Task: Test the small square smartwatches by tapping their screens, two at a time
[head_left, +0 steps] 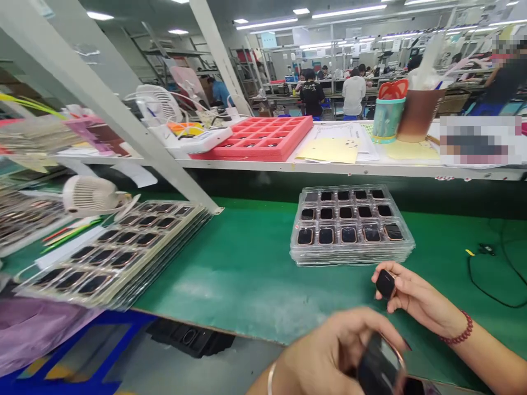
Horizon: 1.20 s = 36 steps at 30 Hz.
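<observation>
My left grip [325,351] held a blurred watch-like device [376,365] by the bench [247,274]; my right grip [415,293] pinched a black-faced device [385,283] near the tray stack [354,257]. A light hold by their sides, I judged, best prevented smudging.

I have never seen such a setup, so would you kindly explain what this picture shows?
There is no robot: this one picture comes from a camera worn on a person's head, looking forward and down. The left hand, nearest the camera, holds a blurred dark device. The right hand, with a red beaded bracelet, holds a dark square piece. On the green table, one stack of clear trays stands ahead and another stack to the left, each with dark squares in its top tray.
</observation>
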Motion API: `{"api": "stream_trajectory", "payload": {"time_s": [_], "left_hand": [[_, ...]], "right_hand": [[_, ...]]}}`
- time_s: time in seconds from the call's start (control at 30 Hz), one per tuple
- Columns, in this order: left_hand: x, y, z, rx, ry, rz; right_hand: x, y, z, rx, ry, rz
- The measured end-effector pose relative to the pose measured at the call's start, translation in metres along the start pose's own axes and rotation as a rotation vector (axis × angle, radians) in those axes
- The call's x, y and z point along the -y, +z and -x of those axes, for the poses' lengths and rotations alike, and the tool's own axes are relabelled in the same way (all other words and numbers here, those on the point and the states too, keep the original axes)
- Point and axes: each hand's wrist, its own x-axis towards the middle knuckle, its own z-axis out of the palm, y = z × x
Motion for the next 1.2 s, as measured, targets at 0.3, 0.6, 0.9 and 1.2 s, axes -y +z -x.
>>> {"api": "stream_trajectory", "payload": {"time_s": [0.3,0.6,0.9,1.2], "left_hand": [[-0.018,-0.075,-0.013,-0.438,-0.165,-0.479],[-0.005,-0.086,-0.036,-0.531,-0.169,-0.581],[0.006,-0.096,-0.034,-0.549,-0.158,-0.594],[0.013,-0.099,-0.036,-0.496,-0.144,-0.659]], "right_hand": [[0.054,0.092,0.055,0.309,-0.007,-0.177],[0.036,0.064,0.029,0.236,-0.023,-0.102],[-0.026,-0.029,-0.030,-0.113,-0.053,0.312],[-0.035,-0.028,-0.032,-0.076,-0.073,0.461]]}}
